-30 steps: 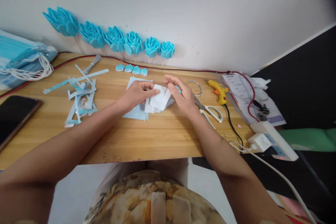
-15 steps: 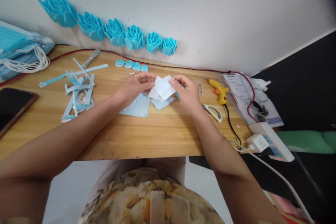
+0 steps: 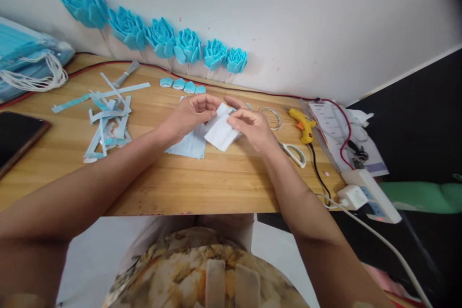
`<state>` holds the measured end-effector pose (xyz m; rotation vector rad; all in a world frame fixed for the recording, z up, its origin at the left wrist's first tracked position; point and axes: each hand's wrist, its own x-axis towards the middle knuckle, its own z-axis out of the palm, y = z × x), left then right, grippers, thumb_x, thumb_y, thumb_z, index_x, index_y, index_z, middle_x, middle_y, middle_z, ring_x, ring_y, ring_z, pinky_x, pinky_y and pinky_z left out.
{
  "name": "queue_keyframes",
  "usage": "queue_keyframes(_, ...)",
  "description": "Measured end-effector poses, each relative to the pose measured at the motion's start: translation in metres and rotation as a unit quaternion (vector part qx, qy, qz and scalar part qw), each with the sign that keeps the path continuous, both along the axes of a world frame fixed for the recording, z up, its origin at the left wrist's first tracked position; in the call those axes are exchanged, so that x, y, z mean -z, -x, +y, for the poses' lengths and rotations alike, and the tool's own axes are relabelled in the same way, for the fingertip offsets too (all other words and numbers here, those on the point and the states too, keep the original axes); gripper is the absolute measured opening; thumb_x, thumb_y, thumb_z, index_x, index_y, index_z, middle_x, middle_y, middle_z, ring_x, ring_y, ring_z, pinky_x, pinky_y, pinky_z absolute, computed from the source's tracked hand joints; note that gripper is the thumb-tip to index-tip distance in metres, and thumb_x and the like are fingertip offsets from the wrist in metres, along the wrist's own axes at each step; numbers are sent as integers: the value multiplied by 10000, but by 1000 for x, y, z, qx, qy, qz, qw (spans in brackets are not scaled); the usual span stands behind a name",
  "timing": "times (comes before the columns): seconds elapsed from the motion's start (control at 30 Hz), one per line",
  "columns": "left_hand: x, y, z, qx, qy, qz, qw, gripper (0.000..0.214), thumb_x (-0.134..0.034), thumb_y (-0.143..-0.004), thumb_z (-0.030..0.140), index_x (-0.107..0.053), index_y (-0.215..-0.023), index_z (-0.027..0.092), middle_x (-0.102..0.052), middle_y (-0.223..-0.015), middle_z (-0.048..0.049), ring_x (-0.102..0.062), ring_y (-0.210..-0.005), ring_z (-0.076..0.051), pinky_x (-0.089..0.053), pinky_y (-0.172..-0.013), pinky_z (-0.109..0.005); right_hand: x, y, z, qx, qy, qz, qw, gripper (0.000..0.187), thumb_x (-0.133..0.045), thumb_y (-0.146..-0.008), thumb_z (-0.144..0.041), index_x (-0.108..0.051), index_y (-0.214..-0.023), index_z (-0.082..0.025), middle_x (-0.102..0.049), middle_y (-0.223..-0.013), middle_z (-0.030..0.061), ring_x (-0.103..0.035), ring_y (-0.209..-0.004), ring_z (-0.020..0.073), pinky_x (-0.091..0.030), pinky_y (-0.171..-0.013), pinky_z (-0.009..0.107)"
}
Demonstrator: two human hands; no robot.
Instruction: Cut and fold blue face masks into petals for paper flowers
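Observation:
Between my two hands is a small piece of white mask fabric (image 3: 223,134), held just above the table. My left hand (image 3: 197,114) pinches its upper left edge between thumb and fingers. On the other side, my right hand (image 3: 250,126) grips the upper right part, thumb on top. Under and beside my left hand lies a light blue fabric sheet (image 3: 189,147), partly covered by the hand. Behind my hands several small folded blue petals (image 3: 178,84) stand in a row. Scissors (image 3: 294,154) lie right of my right hand, their blades hidden.
Blue fabric flowers (image 3: 162,38) on sticks lean along the wall. Cut strips (image 3: 108,115) are heaped at left, near a phone (image 3: 19,137) and bagged masks (image 3: 29,65). At right are a tape roll (image 3: 272,118), a yellow glue gun (image 3: 303,124) and a power strip (image 3: 378,202).
The white fabric's loose corner has turned down toward me, so it now looks like a tilted rectangle. My right-hand fingers have shifted over its upper edge. The camera view has tilted slightly.

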<state>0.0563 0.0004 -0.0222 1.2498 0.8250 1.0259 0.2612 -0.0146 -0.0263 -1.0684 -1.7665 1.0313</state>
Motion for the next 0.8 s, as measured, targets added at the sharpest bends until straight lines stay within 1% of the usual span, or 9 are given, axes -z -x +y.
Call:
queue_keyframes(0.1,1,-1,-1,16,8,-8,1000,151,-718,-758,132,-694,-905,152,-676,-842,-21,-609,-724,-126,-434,-660,-241,7,6,1,56,36,31,997,213,-723,-827,-438,-734,-798,-228,-737,-1021,47,-670,-981,210,-517,-877,362)
queue_keyframes(0.17,2,-2,-1,13,9,-8,1000,171,-724,-755,124,-697,-922,152,-673,-847,-22,-609,-724,-125,-439,-661,-240,10,7,1,88,50,37,994,229,-717,-819,-450,-737,-822,-222,-728,-860,28,-653,-817,184,-522,-771,332)
queue_keyframes(0.2,3,-1,-1,9,8,-6,1000,187,-728,-755,124,-699,-938,154,-665,-838,-19,-605,-718,-124,-438,-657,-239,11,8,1,98,51,36,993,238,-715,-816,-455,-736,-825,-219,-720,-823,22,-641,-782,178,-518,-742,322)
queue_keyframes(0.3,1,-1,-2,-2,4,5,1000,235,-728,-794,183,-705,-1027,166,-637,-793,-8,-584,-683,-123,-433,-641,-244,13,7,1,106,35,29,993,247,-715,-813,-462,-735,-826,-216,-715,-824,19,-628,-773,170,-512,-725,307)
queue_keyframes(0.37,0,0,-2,-6,7,21,1000,223,-708,-833,258,-717,-1037,167,-626,-768,-11,-572,-657,-128,-423,-620,-251,13,7,1,108,20,29,994,242,-709,-826,-457,-735,-825,-216,-712,-826,17,-624,-771,165,-507,-728,304)
queue_keyframes(0.47,0,0,-1,0,9,60,998,181,-681,-851,312,-744,-903,150,-613,-717,-18,-538,-602,-124,-379,-562,-245,14,6,1,105,1,37,994,231,-712,-835,-445,-732,-811,-216,-701,-810,11,-611,-754,152,-499,-733,299)
queue_keyframes(0.6,2,0,0,0,5,107,994,132,-690,-805,263,-729,-762,145,-595,-647,-7,-449,-535,-90,-329,-515,-230,15,7,2,99,1,40,994,268,-722,-821,-482,-725,-813,-214,-695,-800,7,-607,-747,151,-506,-734,302)
queue_keyframes(0.7,1,1,0,-12,6,112,994,127,-686,-800,263,-712,-740,155,-591,-635,0,-433,-538,-88,-337,-526,-234,12,8,1,92,29,76,992,362,-710,-817,-550,-724,-1008,-243,-703,-843,5,-635,-788,167,-530,-767,322)
queue_keyframes(0.8,-2,1,0,-35,-5,90,995,140,-653,-823,264,-687,-724,170,-596,-657,1,-448,-555,-92,-359,-545,-240,8,9,1,57,93,127,986,558,-673,-816,-635,-629,-1252,-289,-716,-926,13,-671,-881,194,-549,-858,370)
